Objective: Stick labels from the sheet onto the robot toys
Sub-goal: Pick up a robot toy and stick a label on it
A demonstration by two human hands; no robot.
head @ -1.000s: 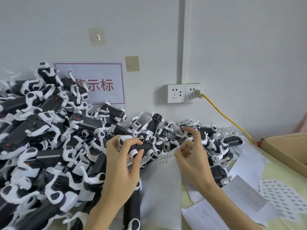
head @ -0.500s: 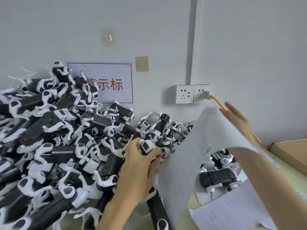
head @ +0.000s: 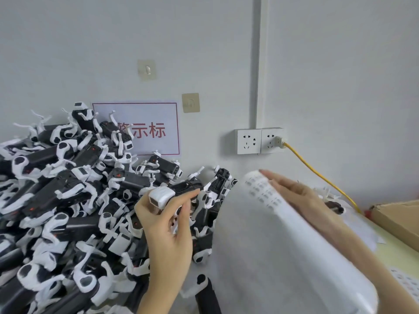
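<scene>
My left hand (head: pixel 167 230) grips a black and white robot toy (head: pixel 163 196) by its body, white head pointing left, just above the big pile of robot toys (head: pixel 56 200). A large white label sheet (head: pixel 260 245) is lifted and curls over in front of me, with rows of small labels near its top edge. My right hand (head: pixel 297 196) lies on that curled top edge with straight fingers; its thumb is hidden and the hand is blurred.
The pile leans against the white wall under a red-lettered sign (head: pixel 154 130). A double socket (head: pixel 258 141) feeds a yellow cable (head: pixel 317 173) running down right. A cardboard box (head: pixel 399 218) stands at the right on the pale table (head: pixel 396 252), with another label sheet (head: pixel 405 282) nearby.
My right hand took the label sheet off the table, swung it up and now lowers it towards the middle. My left hand lifted the robot toy slightly and turned its head outward.
</scene>
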